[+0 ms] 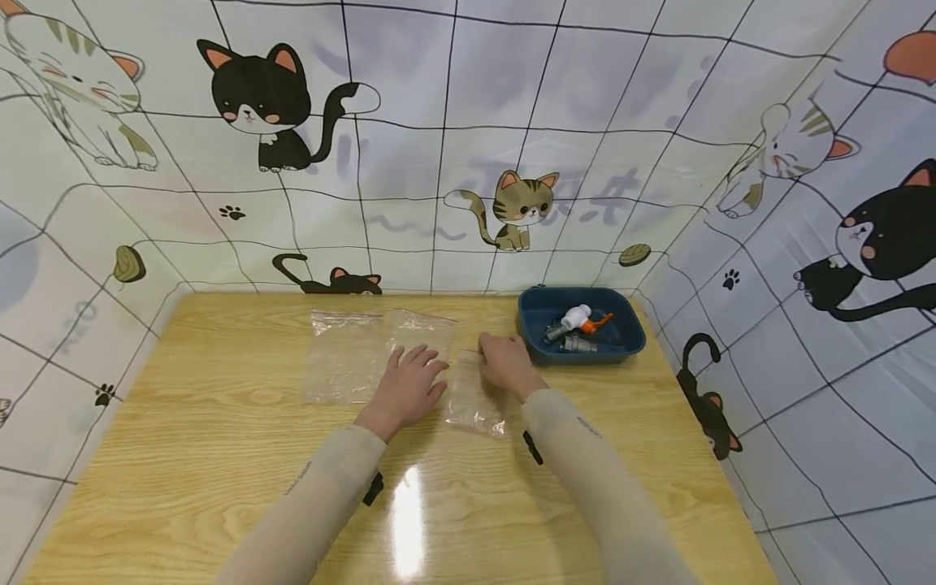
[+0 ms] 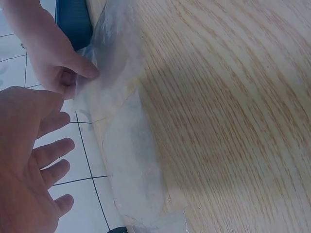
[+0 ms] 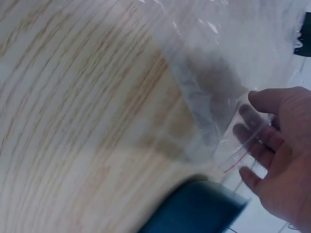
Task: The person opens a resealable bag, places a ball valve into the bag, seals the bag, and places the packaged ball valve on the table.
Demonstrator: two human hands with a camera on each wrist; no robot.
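Three clear zip bags are on the wooden table. My right hand (image 1: 506, 362) pinches the top corner of the rightmost zip bag (image 1: 471, 398), thumb on the near side and fingers showing through the plastic in the right wrist view. A red line runs along that bag's mouth. My left hand (image 1: 411, 383) hovers over or beside the middle zip bag (image 1: 420, 329), its fingers apart and slightly bent, holding nothing. Farther left lies another zip bag (image 1: 340, 366), flat on the table. Whether the left fingertips touch the middle bag cannot be told.
A dark blue bin (image 1: 534, 345) stands at the table's back right, just beyond my right hand. Inside are a white fitting with an orange lever (image 1: 595, 323) and grey connectors (image 1: 578, 344). Cat-print curtains (image 1: 409, 162) enclose the wooden table (image 1: 219, 455) at the back and sides.
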